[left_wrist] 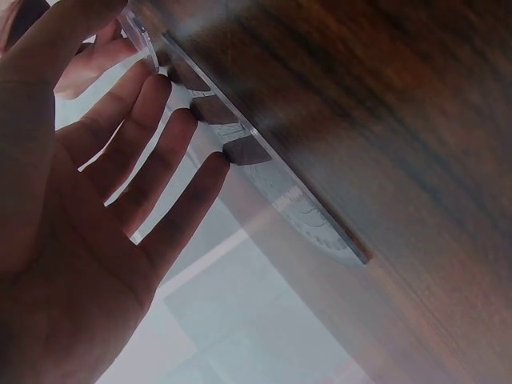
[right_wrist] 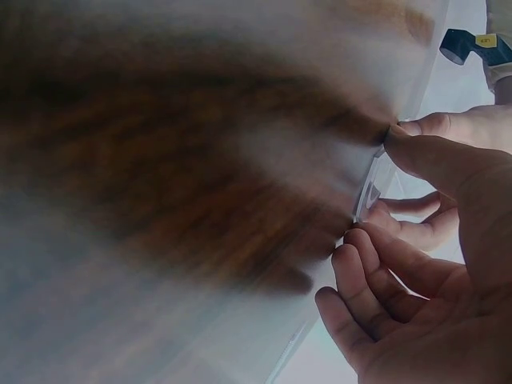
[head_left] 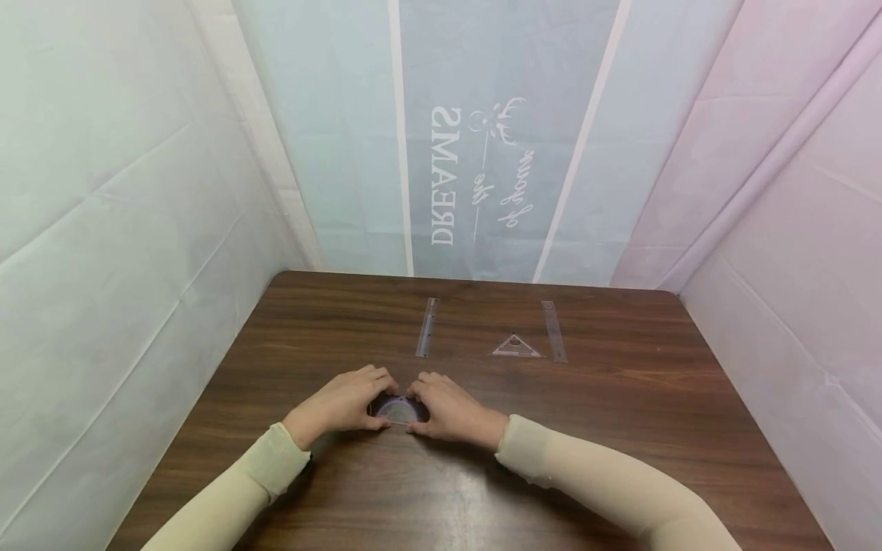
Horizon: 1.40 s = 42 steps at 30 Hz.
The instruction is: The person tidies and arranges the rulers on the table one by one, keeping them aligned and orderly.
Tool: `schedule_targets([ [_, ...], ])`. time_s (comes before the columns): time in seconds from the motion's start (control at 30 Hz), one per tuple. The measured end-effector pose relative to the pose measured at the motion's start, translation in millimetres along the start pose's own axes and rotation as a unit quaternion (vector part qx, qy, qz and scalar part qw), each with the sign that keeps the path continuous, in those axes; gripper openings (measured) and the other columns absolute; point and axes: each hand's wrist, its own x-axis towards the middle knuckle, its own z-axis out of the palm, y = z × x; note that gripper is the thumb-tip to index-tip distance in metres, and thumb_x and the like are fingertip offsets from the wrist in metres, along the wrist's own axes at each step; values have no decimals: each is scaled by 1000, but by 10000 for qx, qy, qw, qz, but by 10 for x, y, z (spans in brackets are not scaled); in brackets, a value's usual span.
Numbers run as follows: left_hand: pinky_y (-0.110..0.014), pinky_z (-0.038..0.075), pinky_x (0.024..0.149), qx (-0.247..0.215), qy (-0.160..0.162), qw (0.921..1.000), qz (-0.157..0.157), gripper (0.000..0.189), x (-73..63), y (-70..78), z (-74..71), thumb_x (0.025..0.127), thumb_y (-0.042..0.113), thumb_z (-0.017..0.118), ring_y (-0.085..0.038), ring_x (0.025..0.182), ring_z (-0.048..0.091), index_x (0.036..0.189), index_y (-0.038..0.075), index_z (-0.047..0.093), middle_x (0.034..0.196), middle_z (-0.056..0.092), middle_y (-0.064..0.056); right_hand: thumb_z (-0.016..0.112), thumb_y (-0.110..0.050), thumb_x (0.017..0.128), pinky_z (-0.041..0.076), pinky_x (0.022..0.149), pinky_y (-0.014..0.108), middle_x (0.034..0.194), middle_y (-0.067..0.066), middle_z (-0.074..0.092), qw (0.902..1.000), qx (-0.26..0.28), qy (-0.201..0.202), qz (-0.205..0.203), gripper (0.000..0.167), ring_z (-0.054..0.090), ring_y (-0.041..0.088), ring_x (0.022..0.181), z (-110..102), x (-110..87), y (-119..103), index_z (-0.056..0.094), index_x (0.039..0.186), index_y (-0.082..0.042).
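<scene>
A clear half-round protractor (head_left: 398, 413) lies flat on the brown wooden table (head_left: 586, 459), its curved side facing the far edge. My left hand (head_left: 350, 399) grips its left end between thumb and fingers. On the opposite end, my right hand (head_left: 448, 409) pinches it the same way, the thumb on the near side and the fingers at the curve. From the right wrist, the protractor (right_wrist: 368, 190) shows edge-on between the fingertips of both hands. Beyond the fingers of my left hand (left_wrist: 112, 184), a clear ruler (left_wrist: 268, 144) lies on the table in the left wrist view.
Farther back, the clear ruler (head_left: 427, 327) stands lengthwise left of a clear set square (head_left: 515, 347). A second clear ruler (head_left: 554, 331) lies right of the set square. Pale cloth walls (head_left: 117, 191) border the table's sides, and a printed curtain (head_left: 344, 138) hangs behind.
</scene>
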Motion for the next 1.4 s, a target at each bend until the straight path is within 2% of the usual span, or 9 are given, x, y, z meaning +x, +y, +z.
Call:
schedule_targets([
  [0.43, -36, 58, 92, -55, 31, 10000, 1, 48, -13, 10, -29, 89, 41, 90, -12, 110, 61, 125, 17, 70, 120, 66, 7, 87, -43, 92, 50, 86, 30, 108, -5, 62, 10000, -7, -4, -30, 48, 53, 8, 92, -23, -9, -10, 73, 126, -12],
  [0.63, -38, 57, 93, -170, -25, 9998, -63, 44, -12, 22, -41, 94, 45, 83, -13, 111, 61, 126, 17, 70, 121, 67, 6, 88, -42, 91, 50, 87, 29, 109, -4, 63, 10000, 1, -3, -18, 49, 53, 9, 93, -8, -18, -7, 73, 126, -11],
  [0.8, -41, 57, 96, -466, -169, 9985, -214, 36, 10, 2, -75, 100, 42, 78, -13, 113, 61, 126, 17, 71, 121, 66, 6, 86, -44, 93, 50, 85, 29, 110, -3, 64, 9999, 78, 46, -68, 50, 53, 9, 93, -7, -26, 2, 73, 128, -10],
  [0.9, -42, 56, 98, -742, -235, 9966, -281, 31, 35, -27, -113, 103, 37, 75, -14, 115, 63, 126, 17, 71, 121, 67, 5, 85, -43, 94, 52, 87, 30, 110, -1, 66, 9995, 300, 105, -76, 50, 57, 9, 95, -25, -31, 14, 73, 128, -9],
  [1.1, -44, 56, 100, -1047, -215, 9938, -304, 24, 144, -109, -180, 107, 33, 70, -15, 116, 65, 126, 19, 71, 122, 68, 7, 87, -33, 94, 56, 96, 35, 115, 6, 70, 9966, 730, 386, 44, 46, 65, 17, 106, -104, -23, 93, 72, 128, -5],
  [1.27, -47, 56, 100, -1014, -193, 9939, -378, 25, 273, -168, -243, 108, 33, 69, -21, 118, 66, 127, 17, 71, 124, 68, 4, 84, -35, 96, 57, 98, 40, 123, 8, 68, 9944, 832, 549, 339, 52, 65, 22, 113, -163, 9, 208, 68, 134, -4],
  [1.4, -49, 56, 100, -946, -164, 9938, -561, 28, 415, -222, -281, 108, 34, 68, -24, 122, 65, 130, 17, 71, 128, 68, 1, 83, -38, 97, 57, 99, 43, 128, 12, 66, 9915, 973, 617, 609, 60, 63, 26, 117, -205, 71, 318, 64, 140, -1],
])
